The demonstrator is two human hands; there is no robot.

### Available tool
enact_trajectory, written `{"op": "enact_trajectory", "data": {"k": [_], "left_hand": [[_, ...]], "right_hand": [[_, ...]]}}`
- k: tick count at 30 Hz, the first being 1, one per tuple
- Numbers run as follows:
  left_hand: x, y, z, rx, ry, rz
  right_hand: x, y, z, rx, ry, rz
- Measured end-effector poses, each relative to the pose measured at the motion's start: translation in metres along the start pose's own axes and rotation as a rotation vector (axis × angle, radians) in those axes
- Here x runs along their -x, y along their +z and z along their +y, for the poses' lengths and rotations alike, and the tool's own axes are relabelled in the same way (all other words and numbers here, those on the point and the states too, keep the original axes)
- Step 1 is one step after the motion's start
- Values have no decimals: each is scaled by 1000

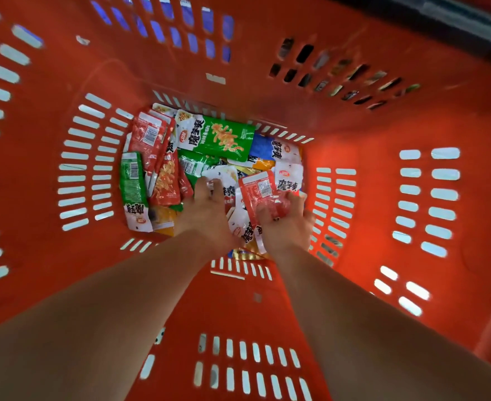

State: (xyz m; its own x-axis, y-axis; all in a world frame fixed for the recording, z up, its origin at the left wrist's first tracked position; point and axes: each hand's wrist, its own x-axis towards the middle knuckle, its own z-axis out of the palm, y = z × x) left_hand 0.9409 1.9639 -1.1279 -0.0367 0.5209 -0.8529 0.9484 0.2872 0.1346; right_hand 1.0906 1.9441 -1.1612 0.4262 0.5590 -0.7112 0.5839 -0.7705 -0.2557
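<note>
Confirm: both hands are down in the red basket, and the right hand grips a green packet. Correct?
Not quite. The head view shows the right hand gripping a red packet with a white barcode label, not a green one. The rest holds: the left hand is also down in the red basket.
</note>
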Motion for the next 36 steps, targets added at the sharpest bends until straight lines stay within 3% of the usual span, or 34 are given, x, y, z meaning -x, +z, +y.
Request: {"op": "enact_trajectory", "data": {"k": [4,10,14,17,29,36], "left_hand": [[-9,8,-6,14,72,105],[-14,15,0,365,-38,181],[-17,11,2,613,-199,177],[-20,9,1,743,-224,139],[-11,16,5,1003,-237,-21],[-20,3,-2,1097,-250,-11]], "right_hand": [[3,4,1,-34,-53,-40],[4,8,5,-99,62,-25],[-2,4,1,21,149,-67],[-1,2,-5,64,189,-118],[6,8,1,-133,148,-165],[8,8,-9,-338,63,-223]]}}
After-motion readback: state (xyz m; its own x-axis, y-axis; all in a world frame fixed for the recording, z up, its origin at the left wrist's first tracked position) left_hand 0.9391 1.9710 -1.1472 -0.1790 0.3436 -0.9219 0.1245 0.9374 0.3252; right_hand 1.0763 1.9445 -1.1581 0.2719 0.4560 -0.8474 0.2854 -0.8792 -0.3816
